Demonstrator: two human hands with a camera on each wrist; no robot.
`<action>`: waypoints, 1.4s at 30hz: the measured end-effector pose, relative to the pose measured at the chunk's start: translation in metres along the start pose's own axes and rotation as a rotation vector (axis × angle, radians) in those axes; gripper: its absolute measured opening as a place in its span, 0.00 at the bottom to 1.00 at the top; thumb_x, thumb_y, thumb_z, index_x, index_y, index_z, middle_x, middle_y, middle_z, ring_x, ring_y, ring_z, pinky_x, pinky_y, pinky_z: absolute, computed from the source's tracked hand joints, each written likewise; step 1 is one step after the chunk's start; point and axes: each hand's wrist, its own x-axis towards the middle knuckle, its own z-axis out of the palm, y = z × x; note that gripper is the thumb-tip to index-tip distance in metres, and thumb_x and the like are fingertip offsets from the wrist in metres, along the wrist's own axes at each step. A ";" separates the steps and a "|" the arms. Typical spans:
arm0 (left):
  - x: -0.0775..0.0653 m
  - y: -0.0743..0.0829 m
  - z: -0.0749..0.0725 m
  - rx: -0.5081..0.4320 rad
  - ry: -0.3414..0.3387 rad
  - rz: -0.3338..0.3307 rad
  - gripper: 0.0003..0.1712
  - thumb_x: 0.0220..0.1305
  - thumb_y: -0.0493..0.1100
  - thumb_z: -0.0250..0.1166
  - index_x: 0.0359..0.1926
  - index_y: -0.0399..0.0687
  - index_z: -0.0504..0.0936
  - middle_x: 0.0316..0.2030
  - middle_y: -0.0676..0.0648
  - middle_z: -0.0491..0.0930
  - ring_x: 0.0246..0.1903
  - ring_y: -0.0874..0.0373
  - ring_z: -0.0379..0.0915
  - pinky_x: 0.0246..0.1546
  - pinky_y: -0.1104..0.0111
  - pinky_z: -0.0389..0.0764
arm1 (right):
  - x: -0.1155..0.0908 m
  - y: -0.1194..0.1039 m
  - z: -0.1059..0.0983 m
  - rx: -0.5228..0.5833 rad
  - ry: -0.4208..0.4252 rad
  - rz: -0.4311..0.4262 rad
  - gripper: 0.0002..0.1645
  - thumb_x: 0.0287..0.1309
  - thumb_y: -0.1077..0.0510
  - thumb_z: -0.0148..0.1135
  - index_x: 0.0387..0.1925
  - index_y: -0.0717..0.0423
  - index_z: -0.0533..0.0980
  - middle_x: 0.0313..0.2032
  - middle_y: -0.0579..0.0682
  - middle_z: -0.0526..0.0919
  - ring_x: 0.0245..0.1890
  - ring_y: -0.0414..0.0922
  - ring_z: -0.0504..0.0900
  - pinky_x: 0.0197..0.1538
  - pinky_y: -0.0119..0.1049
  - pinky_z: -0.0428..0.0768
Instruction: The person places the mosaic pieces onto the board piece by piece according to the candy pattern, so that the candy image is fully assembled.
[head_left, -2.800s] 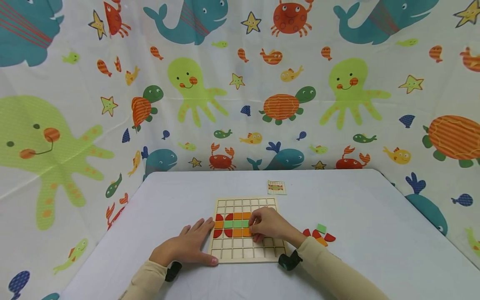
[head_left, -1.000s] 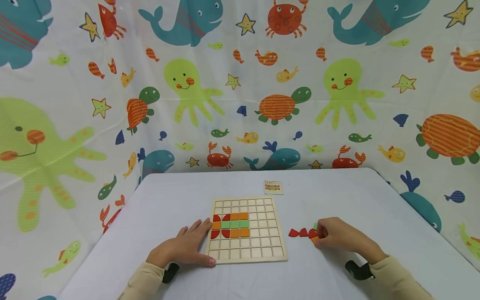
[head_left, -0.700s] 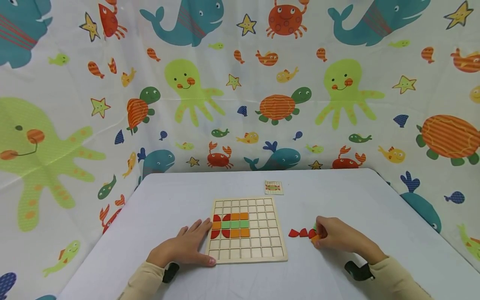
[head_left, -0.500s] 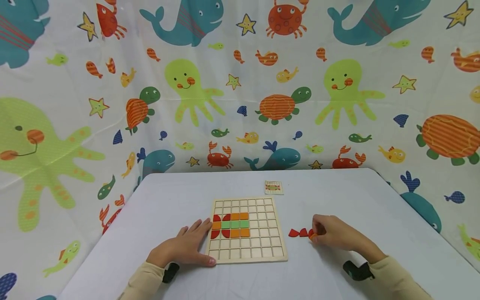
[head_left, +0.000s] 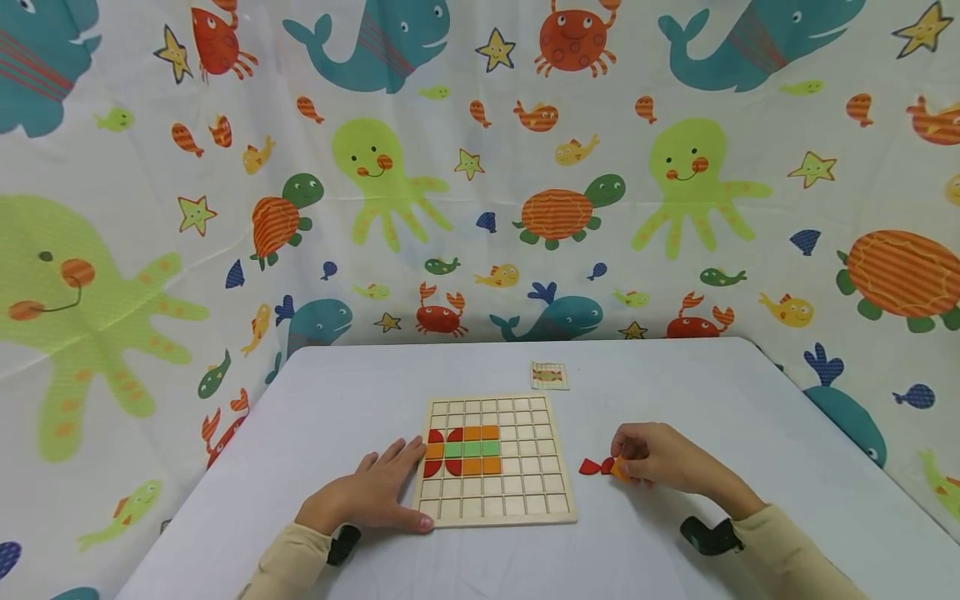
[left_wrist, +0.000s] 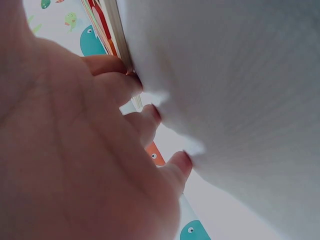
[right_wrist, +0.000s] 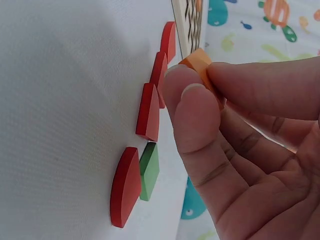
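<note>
My right hand (head_left: pixel 667 458) pinches an orange square tile (right_wrist: pixel 199 61) between thumb and fingertips, above the white table to the right of the board. Below it in the right wrist view lie several red quarter-circle tiles (right_wrist: pixel 148 112) and a green square tile (right_wrist: pixel 149 171). In the head view my hand hides the green one. My left hand (head_left: pixel 369 496) lies with spread fingers against the left edge of the wooden grid board (head_left: pixel 528 502), thumb at its near left corner. Red, orange and green tiles (head_left: pixel 472 450) fill cells in the board's left and middle rows.
A small pattern card (head_left: pixel 550 376) lies behind the board. The white table (head_left: pixel 360 375) reaches back to a hanging cloth (head_left: pixel 465 67) printed with sea animals. A dark camera (head_left: pixel 708 536) is strapped at my right wrist, another camera (head_left: pixel 344 544) at my left.
My right hand moved from the board to the loose tiles on the right, took up the orange square tile, and has shifted slightly left with it. My left hand stays at the board's edge.
</note>
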 end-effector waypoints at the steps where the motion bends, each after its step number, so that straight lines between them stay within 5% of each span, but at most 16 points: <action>1: 0.000 0.000 0.000 0.000 0.000 0.000 0.70 0.50 0.67 0.82 0.84 0.45 0.58 0.83 0.40 0.55 0.82 0.36 0.43 0.77 0.33 0.44 | 0.000 0.000 0.000 -0.003 -0.001 -0.001 0.08 0.64 0.69 0.71 0.41 0.58 0.80 0.30 0.47 0.80 0.26 0.46 0.79 0.28 0.34 0.82; 15: 0.004 -0.005 0.003 0.007 0.008 -0.005 0.71 0.48 0.70 0.82 0.84 0.45 0.58 0.83 0.40 0.55 0.82 0.37 0.44 0.77 0.33 0.45 | -0.007 0.010 -0.004 -0.099 -0.050 0.040 0.10 0.60 0.71 0.73 0.36 0.54 0.83 0.31 0.45 0.80 0.32 0.45 0.76 0.33 0.33 0.80; 27: 0.004 -0.005 0.002 -0.004 -0.007 0.008 0.71 0.50 0.69 0.82 0.84 0.43 0.58 0.83 0.40 0.54 0.82 0.37 0.42 0.77 0.33 0.43 | 0.009 0.002 0.004 -0.178 0.027 -0.057 0.09 0.59 0.67 0.76 0.36 0.53 0.83 0.30 0.41 0.78 0.33 0.43 0.75 0.34 0.34 0.78; 35: 0.003 -0.003 0.003 -0.007 -0.007 -0.008 0.71 0.49 0.69 0.82 0.84 0.44 0.58 0.83 0.41 0.54 0.82 0.38 0.43 0.78 0.34 0.44 | 0.033 -0.001 0.022 -0.295 -0.052 -0.202 0.10 0.60 0.63 0.79 0.40 0.47 0.87 0.36 0.36 0.79 0.39 0.41 0.75 0.43 0.36 0.80; 42: 0.002 -0.003 0.001 -0.001 -0.002 -0.012 0.71 0.49 0.69 0.82 0.84 0.45 0.58 0.83 0.41 0.55 0.82 0.37 0.42 0.77 0.33 0.44 | 0.044 -0.010 0.030 -0.427 -0.061 -0.220 0.11 0.60 0.65 0.78 0.35 0.46 0.85 0.32 0.36 0.76 0.35 0.39 0.72 0.40 0.36 0.79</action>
